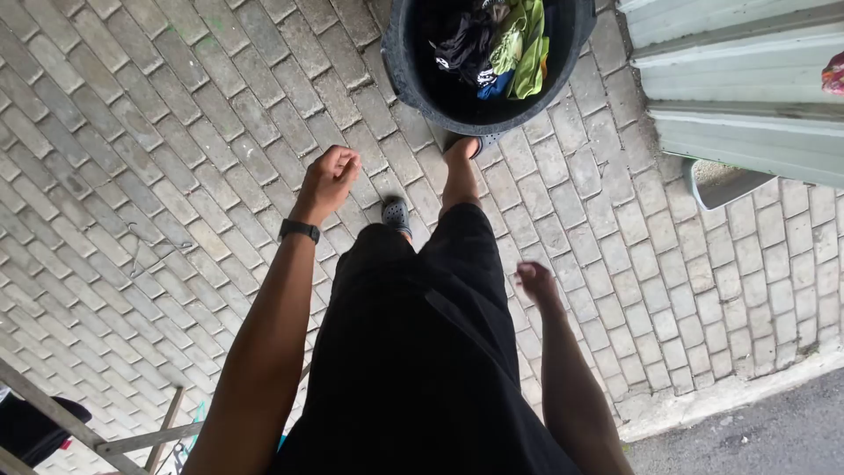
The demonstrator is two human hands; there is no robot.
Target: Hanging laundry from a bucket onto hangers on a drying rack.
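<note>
My left hand (328, 179) is raised over the brick paving, fingers curled in loosely, holding nothing; a black watch (299, 230) sits on its wrist. My right hand (535, 283) hangs lower beside my thigh, blurred, fingers curled, with nothing in it. Ahead stands a black tub (404, 62) holding a heap of clothes: a lime green garment (525, 44), dark pieces and a bit of blue. My feet in grey clogs (396, 214) are just short of the tub, one foot touching its base.
Grey brick paving (158, 158) covers the ground. Pale corrugated metal sheeting (738, 79) stands at the right. A concrete kerb (730, 391) and dark asphalt lie at the lower right. A metal frame (79, 427) shows at the lower left.
</note>
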